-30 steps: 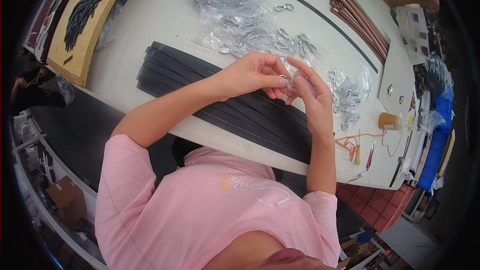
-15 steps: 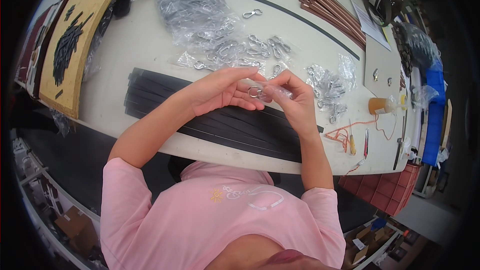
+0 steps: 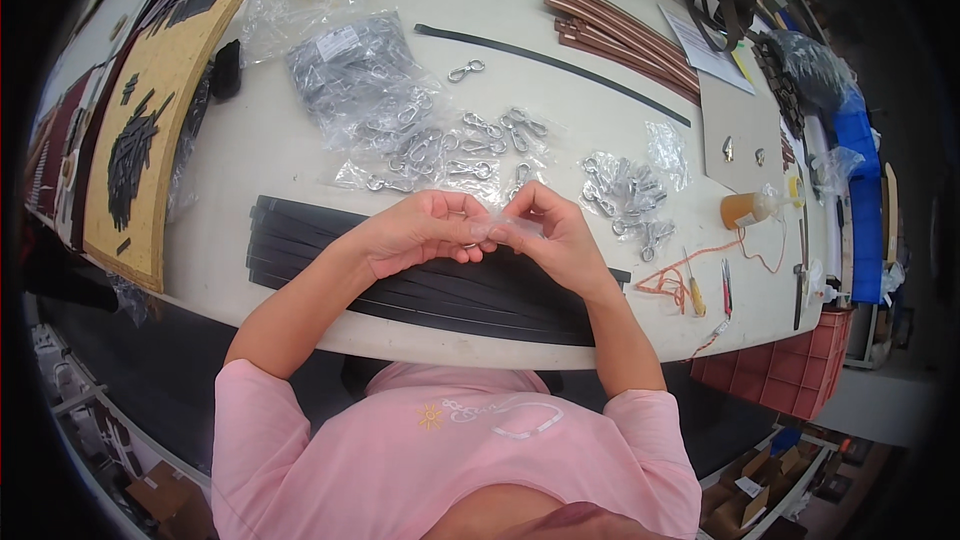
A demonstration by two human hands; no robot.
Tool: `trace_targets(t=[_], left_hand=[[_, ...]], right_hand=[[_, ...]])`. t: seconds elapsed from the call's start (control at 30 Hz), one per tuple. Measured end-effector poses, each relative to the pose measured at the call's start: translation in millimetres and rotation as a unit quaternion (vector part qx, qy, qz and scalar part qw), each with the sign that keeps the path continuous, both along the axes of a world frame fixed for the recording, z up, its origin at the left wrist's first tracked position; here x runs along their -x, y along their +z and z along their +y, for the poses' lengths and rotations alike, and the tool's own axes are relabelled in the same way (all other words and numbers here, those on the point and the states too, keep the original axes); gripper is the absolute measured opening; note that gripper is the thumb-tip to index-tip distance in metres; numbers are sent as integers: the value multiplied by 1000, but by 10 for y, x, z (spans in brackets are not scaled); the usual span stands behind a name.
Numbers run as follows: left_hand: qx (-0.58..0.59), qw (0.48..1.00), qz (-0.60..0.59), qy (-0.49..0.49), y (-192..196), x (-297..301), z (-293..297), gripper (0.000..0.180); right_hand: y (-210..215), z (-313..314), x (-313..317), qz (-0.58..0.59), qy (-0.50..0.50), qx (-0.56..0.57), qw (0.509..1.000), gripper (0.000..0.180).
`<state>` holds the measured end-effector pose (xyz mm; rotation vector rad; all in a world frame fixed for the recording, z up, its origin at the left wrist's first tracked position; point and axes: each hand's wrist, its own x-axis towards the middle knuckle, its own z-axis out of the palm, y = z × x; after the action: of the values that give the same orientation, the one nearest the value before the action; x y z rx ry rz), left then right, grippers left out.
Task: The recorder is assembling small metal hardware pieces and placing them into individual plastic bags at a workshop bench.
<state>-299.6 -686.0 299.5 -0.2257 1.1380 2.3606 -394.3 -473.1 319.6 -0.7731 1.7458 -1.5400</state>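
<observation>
My left hand (image 3: 425, 233) and my right hand (image 3: 555, 242) meet above a stack of black straps (image 3: 400, 290). Both pinch a small clear plastic bag (image 3: 520, 226) between thumb and fingers. Whatever the bag contains is mostly covered by my fingers. Just beyond my hands, several silver snap hooks (image 3: 470, 170) lie in clear bags. Another pile of bagged snap hooks (image 3: 625, 190) sits right of my right hand. A single unbagged snap hook (image 3: 466, 71) rests farther back on the table.
Behind the hooks stands a large clear bag of metal parts (image 3: 350, 65). One long black strap (image 3: 550, 70) and brown straps (image 3: 620, 35) lie farther back. At right are a bottle of amber liquid (image 3: 742, 211), an orange cord (image 3: 660, 285) and a yellow-handled tool (image 3: 695, 295). A wooden board (image 3: 185, 140) holds black strips.
My hands have drawn closer together on the small bag. The metal ring that showed in it is now covered by my fingers. The whole view has shifted a little.
</observation>
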Motion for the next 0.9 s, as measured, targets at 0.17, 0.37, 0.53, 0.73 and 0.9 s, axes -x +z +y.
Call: trace_targets(t=[0.17,0.37,0.53,0.73,0.9], left_hand=[[-36,997,-40,-52,63,-4,7,29],[-27,997,-15,-69,5,-15,57,25],[11,996,5,-84,2,-11,63,22],[76,996,12,-34,77,32,47,16],[98,994,13,-40,36,32,72,16]], right_hand=[[22,48,39,37,9,30,999,16],[58,49,3,112,57,17,992,16],[44,57,-57,82,46,22,995,16],[111,95,-12,50,8,5,999,20],[33,128,42,49,41,11,998,22]])
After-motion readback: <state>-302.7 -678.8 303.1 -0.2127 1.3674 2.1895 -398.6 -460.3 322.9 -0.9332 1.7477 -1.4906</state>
